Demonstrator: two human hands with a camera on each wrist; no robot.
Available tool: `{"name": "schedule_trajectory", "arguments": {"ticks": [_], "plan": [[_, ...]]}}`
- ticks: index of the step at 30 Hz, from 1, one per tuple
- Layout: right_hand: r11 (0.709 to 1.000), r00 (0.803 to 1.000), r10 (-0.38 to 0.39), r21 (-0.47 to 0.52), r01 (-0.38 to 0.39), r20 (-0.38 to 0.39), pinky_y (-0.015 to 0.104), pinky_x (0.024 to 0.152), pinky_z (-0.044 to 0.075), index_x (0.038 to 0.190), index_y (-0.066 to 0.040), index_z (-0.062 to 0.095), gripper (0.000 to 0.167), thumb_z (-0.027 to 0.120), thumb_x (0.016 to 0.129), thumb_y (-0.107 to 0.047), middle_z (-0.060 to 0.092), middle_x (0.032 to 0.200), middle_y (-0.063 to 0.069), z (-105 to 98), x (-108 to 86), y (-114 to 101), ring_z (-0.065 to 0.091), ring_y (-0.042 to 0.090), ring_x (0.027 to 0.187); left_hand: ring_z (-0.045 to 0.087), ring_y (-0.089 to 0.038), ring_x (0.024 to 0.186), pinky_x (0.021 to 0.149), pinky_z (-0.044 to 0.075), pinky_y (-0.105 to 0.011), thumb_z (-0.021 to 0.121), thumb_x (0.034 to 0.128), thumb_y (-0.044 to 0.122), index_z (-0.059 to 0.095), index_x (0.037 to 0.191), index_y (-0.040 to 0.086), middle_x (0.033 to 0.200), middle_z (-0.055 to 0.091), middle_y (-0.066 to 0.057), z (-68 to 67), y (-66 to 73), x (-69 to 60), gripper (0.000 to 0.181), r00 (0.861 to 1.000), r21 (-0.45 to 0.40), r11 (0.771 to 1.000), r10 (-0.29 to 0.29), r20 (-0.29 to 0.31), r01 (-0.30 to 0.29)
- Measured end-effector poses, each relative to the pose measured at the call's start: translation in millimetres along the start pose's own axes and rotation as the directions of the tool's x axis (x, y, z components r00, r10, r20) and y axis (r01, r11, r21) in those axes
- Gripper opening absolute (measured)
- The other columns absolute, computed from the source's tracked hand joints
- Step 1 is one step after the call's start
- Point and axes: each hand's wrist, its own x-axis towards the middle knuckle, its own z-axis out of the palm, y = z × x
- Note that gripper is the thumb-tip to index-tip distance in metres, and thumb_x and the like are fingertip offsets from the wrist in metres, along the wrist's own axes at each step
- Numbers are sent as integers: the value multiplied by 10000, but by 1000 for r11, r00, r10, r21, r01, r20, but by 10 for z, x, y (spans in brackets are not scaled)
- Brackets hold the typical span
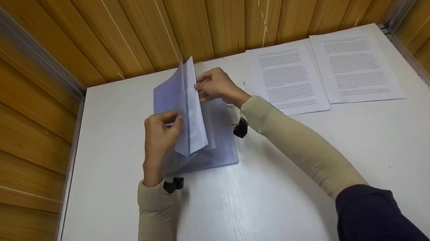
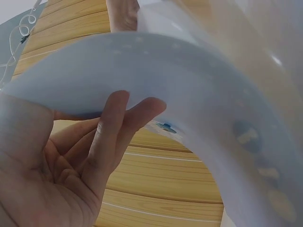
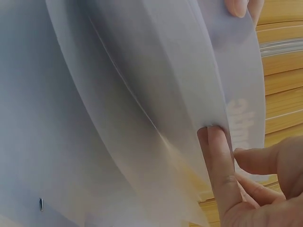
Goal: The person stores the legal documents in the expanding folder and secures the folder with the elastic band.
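Observation:
A bluish translucent folder (image 1: 225,144) with clear plastic sleeves lies open on the white table, its cover (image 1: 163,92) and some leaves raised. Upright in its middle stands printed paper (image 1: 197,117), seen nearly edge-on. My left hand (image 1: 157,138) pinches the raised leaves from the left; the left wrist view shows the cover (image 2: 189,80) bowed in that hand (image 2: 80,156). On the other side, my right hand (image 1: 216,86) pinches the paper's right edge near the top. Up close in the right wrist view, its fingertips (image 3: 218,142) are on that edge. Whether the paper sits inside a sleeve cannot be told.
Two stacks of printed sheets lie side by side at the back right: one nearer the folder (image 1: 291,95), the other (image 1: 355,68) farther right. Wood-panelled walls (image 1: 219,12) close off the back and both sides of the white table (image 1: 231,221).

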Motion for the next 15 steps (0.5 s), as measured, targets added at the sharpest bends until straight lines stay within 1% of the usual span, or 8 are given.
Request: {"name": "schedule_trajectory", "arguments": {"ticks": [3, 6, 7, 12, 14, 15], "plan": [[1000, 1000, -4, -12, 4, -7, 284, 759, 646, 1319, 40, 684, 315, 674, 1038, -103, 746, 1149, 187, -61, -38, -11, 774, 163, 823, 800, -315, 936, 747, 647, -424, 690, 944, 46, 802, 1147, -46, 1093, 803, -205, 17, -2, 2, 249, 1000, -1, 1000, -3, -7, 3], [1000, 1000, -9, -21, 9, -15, 336, 842, 648, 1284, 27, 698, 289, 684, 1031, -111, 750, 1114, 169, -149, -72, -20, 776, 171, 847, 795, -311, 938, 758, 642, -438, 689, 945, 49, 801, 1150, -46, 1093, 804, -202, 19, 8, -2, 252, 1000, 1, 1000, -11, -9, 11], [1000, 1000, -12, -18, 11, -14, 344, 856, 647, 1279, 32, 697, 289, 685, 1029, -110, 751, 1119, 177, -187, -84, -19, 785, 209, 882, 793, -308, 942, 760, 639, -430, 690, 946, 51, 802, 1150, -45, 1093, 804, -201, 19, 10, -2, 252, 1000, 2, 1000, -12, -7, 12], [1000, 1000, -28, -9, 28, -12, 355, 903, 638, 1280, 56, 677, 301, 668, 1032, -113, 730, 1236, 261, -417, -125, 9, 780, 284, 1016, 789, -303, 945, 753, 628, -390, 687, 944, 54, 803, 1149, -45, 1092, 804, -200, 1, -2, -1, 255, 1000, 11, 1000, -17, -1, 17], [999, 999, -31, -18, 31, -24, 353, 914, 634, 1276, 55, 679, 297, 660, 1034, -117, 721, 1263, 272, -532, -135, 35, 773, 280, 1031, 790, -307, 946, 747, 632, -380, 691, 940, 51, 803, 1148, -46, 1095, 803, -204, -8, -10, -2, 255, 1000, 11, 1000, -18, 1, 18], [999, 999, -29, -24, 28, -33, 362, 931, 630, 1275, 50, 680, 295, 657, 1036, -121, 721, 1258, 259, -594, -144, 46, 767, 300, 1064, 789, -311, 950, 748, 633, -376, 693, 938, 51, 802, 1150, -45, 1100, 801, -207, -13, -12, -3, 257, 1000, 10, 1000, -17, 3, 17]]}}
